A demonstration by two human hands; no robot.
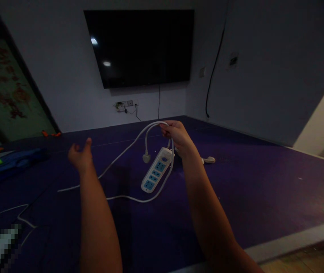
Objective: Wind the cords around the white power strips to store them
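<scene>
My right hand (176, 134) is closed on the white power cord (135, 142), with the fingers pinched around a bend of it. Below that hand is a white power strip (156, 170) with blue sockets, tilted; I cannot tell whether it hangs or rests on the purple surface. A plug (146, 157) dangles at the cord's end, left of the strip. The rest of the cord loops down and runs behind my left forearm. My left hand (81, 154) is raised to the left, thumb apart from the curled fingers, with nothing visible in it.
The purple surface (252, 182) spreads to a wall with a large television (147, 47) and wall sockets (130, 103). A white object (208, 160) lies beside my right forearm. Blue cloth (16, 161) and a thin white cable (22, 218) lie at left. A pale edge (298, 237) borders the front right.
</scene>
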